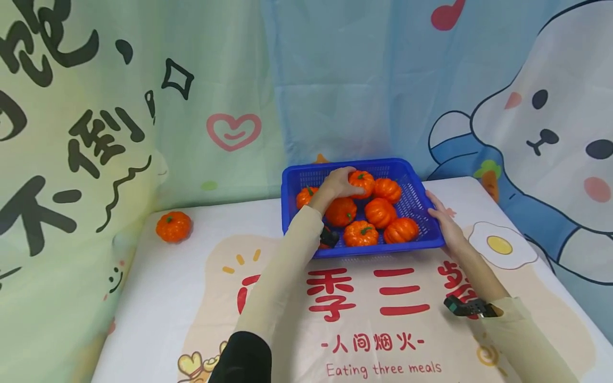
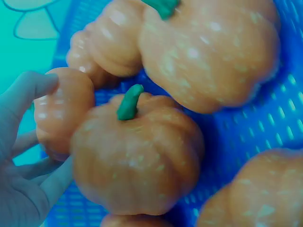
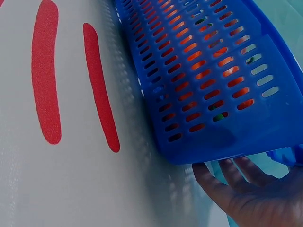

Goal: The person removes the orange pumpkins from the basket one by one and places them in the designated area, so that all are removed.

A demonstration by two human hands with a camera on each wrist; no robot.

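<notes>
In the head view, my left hand [image 1: 337, 186] reaches into a blue plastic basket [image 1: 359, 252] and holds a small orange pumpkin [image 1: 362, 184] near its back wall. The left wrist view shows the thumb and fingers of that hand [image 2: 28, 142] on either side of the held pumpkin [image 2: 66, 111]. A larger green-stemmed pumpkin [image 2: 137, 156] sits right beside it. Several other pumpkins [image 1: 380, 213] lie in the basket. My right hand [image 1: 447, 223] touches the basket's right end from outside. In the right wrist view, its fingers [image 3: 232, 175] rest against the slotted basket [image 3: 227, 137].
One more orange pumpkin [image 1: 174, 226] sits on the far left of the table, outside the basket. A printed cloth [image 1: 373, 340] with red characters covers the table. Behind the basket hangs a cartoon curtain [image 1: 335, 80].
</notes>
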